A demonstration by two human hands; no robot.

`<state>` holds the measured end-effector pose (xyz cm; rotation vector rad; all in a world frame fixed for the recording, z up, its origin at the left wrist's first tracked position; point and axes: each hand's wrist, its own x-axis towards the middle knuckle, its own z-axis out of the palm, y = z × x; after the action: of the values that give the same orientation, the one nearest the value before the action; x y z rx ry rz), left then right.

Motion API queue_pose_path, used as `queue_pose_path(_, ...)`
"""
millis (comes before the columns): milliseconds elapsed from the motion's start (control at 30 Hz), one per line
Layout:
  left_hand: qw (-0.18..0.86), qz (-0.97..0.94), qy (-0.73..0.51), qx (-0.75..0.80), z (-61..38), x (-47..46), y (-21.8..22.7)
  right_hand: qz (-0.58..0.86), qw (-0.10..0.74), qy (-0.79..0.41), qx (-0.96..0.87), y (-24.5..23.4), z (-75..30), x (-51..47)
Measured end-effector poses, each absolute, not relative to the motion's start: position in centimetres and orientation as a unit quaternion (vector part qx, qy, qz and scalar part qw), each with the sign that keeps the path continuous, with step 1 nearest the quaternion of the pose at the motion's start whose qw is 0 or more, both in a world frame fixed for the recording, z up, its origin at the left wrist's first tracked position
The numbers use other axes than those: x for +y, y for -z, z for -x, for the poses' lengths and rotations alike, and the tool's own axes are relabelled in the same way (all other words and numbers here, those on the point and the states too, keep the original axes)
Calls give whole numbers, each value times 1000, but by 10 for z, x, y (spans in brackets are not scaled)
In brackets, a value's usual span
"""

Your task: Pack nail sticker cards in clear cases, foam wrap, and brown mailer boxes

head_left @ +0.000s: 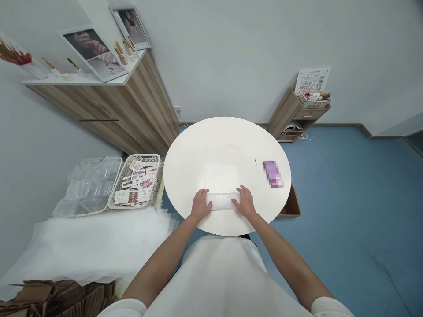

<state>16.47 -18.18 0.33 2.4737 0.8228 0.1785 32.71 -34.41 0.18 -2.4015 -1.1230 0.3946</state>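
Note:
On the round white table (pixel 191 145) lies a roll of thin white foam sheet (pixel 225 201), set crosswise near the front edge. A flat, faintly visible part of the sheet stretches away from the roll across the tabletop. My left hand (pixel 201 203) grips the roll's left end, fingers over the far side and thumb on the near side. At the right end, my right hand (pixel 245 201) holds it the same way. Whether anything is wrapped inside the roll is hidden.
A pixelated purple item (pixel 273 174) lies at the table's right. To the left stand a white basket of nail-tip cards (pixel 137 180), clear plastic boxes (pixel 95 180) and a stack of white foam sheets (pixel 92 242). A cardboard box (pixel 292 204) sits below right.

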Motion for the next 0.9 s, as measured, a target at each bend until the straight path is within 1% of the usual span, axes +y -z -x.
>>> queue_pose_path(67, 256, -945, -35, 202, -173, -187, -9, 821, 180, -173, -514, -7, -324, -338)
queue_pose_path(133, 258, -956, 14, 139, -180, -191, -11, 781, 137, -202, -575, -9, -321, -331)
queue_pose_path(200, 260, -956, 46, 127, -185, -194, -10, 769, 114, -216, -590, -10, -319, -326)
queue_pose_path(267, 260, -955, 52, 133, -186, -196, -9, 769, 108, -220, -590, -9, -317, -325)
queue_pose_path(400, 290, -947, 75, 117, -174, -198, -12, 758, 123, -269, -581, -13, -312, -337)
queue_pose_path(567, 383, -903, 144, 130, -165, -196, -19, 742, 157, -382, -528, -24, -312, -353)
queue_pose_path(667, 430, -871, 179, 155, -171, -187, -23, 740, 179, -409, -503, -31, -322, -347)
queue_pose_path(767, 463, -852, 174, 172, -177, -174, -27, 755, 195, -402, -480, -33, -336, -333)
queue_pose_path(900, 472, -843, 130, 221, -174, -159, -25, 777, 212, -429, -408, -30, -349, -318)
